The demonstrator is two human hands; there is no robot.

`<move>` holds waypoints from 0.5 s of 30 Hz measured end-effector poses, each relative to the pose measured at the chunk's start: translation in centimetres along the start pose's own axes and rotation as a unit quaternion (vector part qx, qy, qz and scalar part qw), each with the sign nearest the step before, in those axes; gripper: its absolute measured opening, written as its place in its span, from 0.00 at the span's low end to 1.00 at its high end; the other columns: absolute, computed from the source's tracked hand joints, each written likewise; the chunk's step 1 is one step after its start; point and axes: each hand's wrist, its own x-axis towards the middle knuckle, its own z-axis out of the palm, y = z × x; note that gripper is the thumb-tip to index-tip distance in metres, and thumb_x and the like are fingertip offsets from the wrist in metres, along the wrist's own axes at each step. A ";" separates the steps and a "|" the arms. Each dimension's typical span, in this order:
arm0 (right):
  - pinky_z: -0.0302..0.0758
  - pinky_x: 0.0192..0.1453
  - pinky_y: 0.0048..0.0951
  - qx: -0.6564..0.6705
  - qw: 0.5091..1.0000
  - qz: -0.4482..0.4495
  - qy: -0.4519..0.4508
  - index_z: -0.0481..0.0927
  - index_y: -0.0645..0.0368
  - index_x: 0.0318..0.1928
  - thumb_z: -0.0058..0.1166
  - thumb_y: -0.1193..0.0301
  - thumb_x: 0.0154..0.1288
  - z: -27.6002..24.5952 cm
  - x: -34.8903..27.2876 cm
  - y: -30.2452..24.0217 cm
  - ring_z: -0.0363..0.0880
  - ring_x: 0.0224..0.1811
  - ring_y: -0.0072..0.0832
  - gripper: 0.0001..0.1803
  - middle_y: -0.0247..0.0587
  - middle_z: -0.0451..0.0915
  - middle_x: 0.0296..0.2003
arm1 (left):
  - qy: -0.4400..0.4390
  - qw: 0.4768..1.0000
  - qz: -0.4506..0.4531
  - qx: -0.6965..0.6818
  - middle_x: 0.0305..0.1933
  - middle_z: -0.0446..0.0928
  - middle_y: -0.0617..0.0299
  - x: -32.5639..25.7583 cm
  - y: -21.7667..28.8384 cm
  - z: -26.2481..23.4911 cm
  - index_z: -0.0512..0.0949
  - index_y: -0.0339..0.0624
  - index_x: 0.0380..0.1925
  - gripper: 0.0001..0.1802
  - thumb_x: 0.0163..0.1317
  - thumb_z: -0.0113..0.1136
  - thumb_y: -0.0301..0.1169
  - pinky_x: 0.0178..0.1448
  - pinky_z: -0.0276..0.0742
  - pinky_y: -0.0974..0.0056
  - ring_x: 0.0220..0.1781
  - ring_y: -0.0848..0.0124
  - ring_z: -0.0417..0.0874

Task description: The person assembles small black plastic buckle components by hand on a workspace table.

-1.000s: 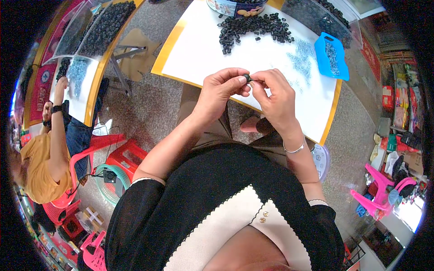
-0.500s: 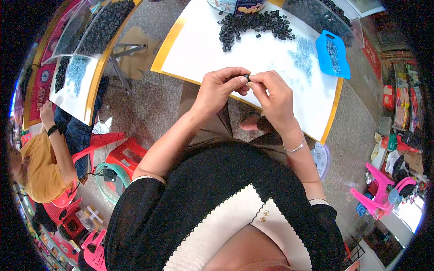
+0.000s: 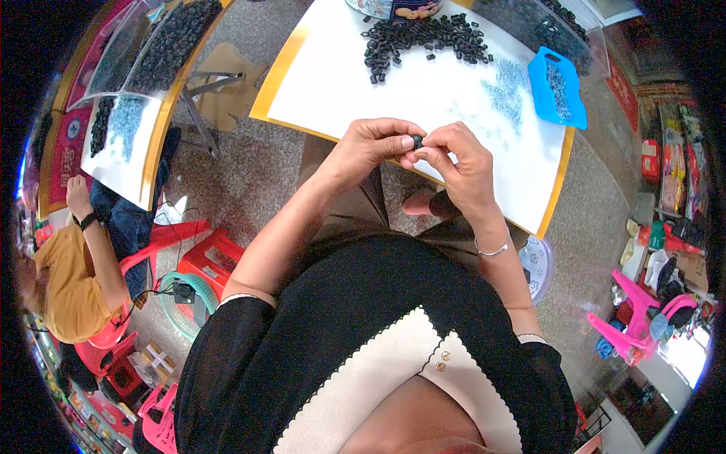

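Slightly nearer to the body than before, the small black piece point(image 3: 417, 141) is being held by the edge of the white table point(image 3: 340, 83). The left hand point(image 3: 368, 148) is bending inward, its grip pinching the piece; the right hand point(image 3: 465, 163) is meeting it, but whether its grip is closed, I cannot tell. A black heap point(image 3: 431, 38) is lying on the table, speckled floor point(image 3: 249, 174) is showing around, and a blue tray point(image 3: 538, 79) is holding bluish bits point(image 3: 558, 91).

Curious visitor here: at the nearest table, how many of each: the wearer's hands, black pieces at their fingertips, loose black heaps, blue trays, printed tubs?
Left hand and right hand: 2
Black piece at fingertips: 1
Loose heap: 1
Blue tray: 1
Tub: 1
Total: 6
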 end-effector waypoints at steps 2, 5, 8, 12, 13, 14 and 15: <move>0.72 0.33 0.28 -0.006 1.000 0.003 -0.002 0.77 0.60 0.27 0.63 0.76 0.50 -0.1 -0.1 0.1 0.74 0.29 0.28 0.06 0.36 0.74 0.24 | -0.002 1.000 -0.002 0.005 0.35 0.80 0.60 0.1 -0.1 0.0 0.77 0.31 0.46 0.13 0.64 0.55 0.26 0.43 0.80 0.70 0.33 0.76 0.80; 0.71 0.32 0.28 -0.010 0.999 0.043 -0.025 0.77 0.60 0.28 0.63 0.76 0.51 -0.3 -0.4 0.1 0.74 0.29 0.30 0.06 0.36 0.75 0.25 | -0.016 1.000 -0.012 0.006 0.34 0.80 0.60 0.1 0.1 0.2 0.77 0.31 0.46 0.14 0.63 0.57 0.27 0.42 0.80 0.70 0.32 0.75 0.80; 0.71 0.33 0.30 0.021 0.999 0.028 -0.023 0.76 0.59 0.28 0.62 0.75 0.51 0.0 -0.6 0.3 0.73 0.29 0.32 0.07 0.37 0.74 0.25 | -0.059 0.997 -0.043 -0.033 0.34 0.80 0.59 0.0 -0.3 -0.3 0.77 0.31 0.45 0.14 0.62 0.59 0.29 0.40 0.80 0.71 0.32 0.74 0.81; 0.70 0.35 0.31 0.007 0.998 -0.035 -0.044 0.75 0.58 0.29 0.62 0.74 0.51 -0.1 -0.3 0.8 0.72 0.30 0.33 0.08 0.37 0.73 0.26 | -0.098 0.983 -0.091 -0.124 0.33 0.80 0.59 0.1 -0.7 -0.8 0.77 0.32 0.45 0.14 0.62 0.59 0.30 0.38 0.80 0.70 0.30 0.73 0.81; 0.70 0.36 0.32 -0.005 0.998 -0.053 -0.046 0.75 0.58 0.29 0.62 0.73 0.51 -0.1 -0.3 0.9 0.72 0.31 0.34 0.08 0.36 0.73 0.25 | -0.098 0.983 -0.092 -0.124 0.33 0.80 0.59 0.1 -0.7 -0.7 0.77 0.32 0.45 0.14 0.62 0.59 0.30 0.38 0.80 0.70 0.30 0.73 0.81; 0.70 0.38 0.33 -0.016 0.996 -0.072 -0.047 0.74 0.58 0.29 0.62 0.73 0.51 -0.2 -0.3 1.0 0.71 0.31 0.34 0.09 0.36 0.72 0.25 | -0.101 0.982 -0.091 -0.130 0.33 0.80 0.60 0.1 -0.8 -0.6 0.76 0.32 0.46 0.15 0.63 0.58 0.31 0.38 0.79 0.71 0.30 0.74 0.81; 0.70 0.38 0.33 -0.016 0.996 -0.071 -0.047 0.74 0.58 0.29 0.62 0.73 0.51 -0.2 -0.3 1.0 0.71 0.31 0.34 0.09 0.36 0.72 0.25 | -0.103 0.981 -0.090 -0.136 0.33 0.79 0.61 0.0 -0.7 -0.5 0.76 0.32 0.47 0.16 0.64 0.57 0.32 0.38 0.78 0.72 0.31 0.75 0.80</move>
